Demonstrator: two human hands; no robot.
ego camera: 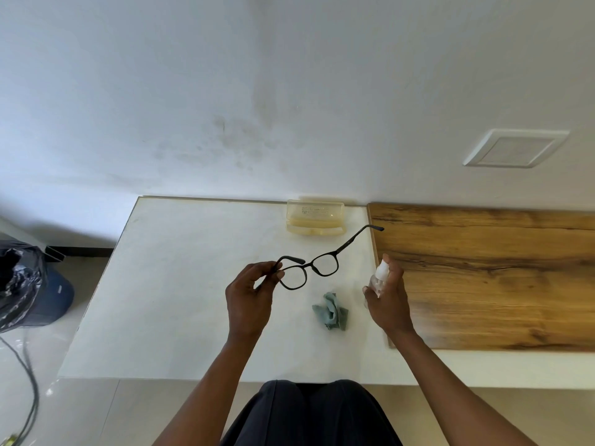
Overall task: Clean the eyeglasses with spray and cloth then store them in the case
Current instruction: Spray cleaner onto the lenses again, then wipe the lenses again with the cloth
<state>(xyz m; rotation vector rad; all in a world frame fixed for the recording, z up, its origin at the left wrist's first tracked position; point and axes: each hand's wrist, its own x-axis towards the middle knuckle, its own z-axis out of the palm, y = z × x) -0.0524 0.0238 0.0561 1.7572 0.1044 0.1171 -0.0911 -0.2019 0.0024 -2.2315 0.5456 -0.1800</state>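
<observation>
two hands busy: left hand (249,297) pinches eyeglasses (317,264), right hand (388,296) grips spray bottle (380,278).

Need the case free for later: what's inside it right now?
The case stands open against the wall; its pale lining shows with nothing visibly in it. The tray's bottom is partly hidden by its front lip.

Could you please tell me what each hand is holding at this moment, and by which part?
The left hand pinches the eyeglasses at the frame's left end, by the hinge. The right hand grips the spray bottle around its body, a finger atop the nozzle.
</observation>
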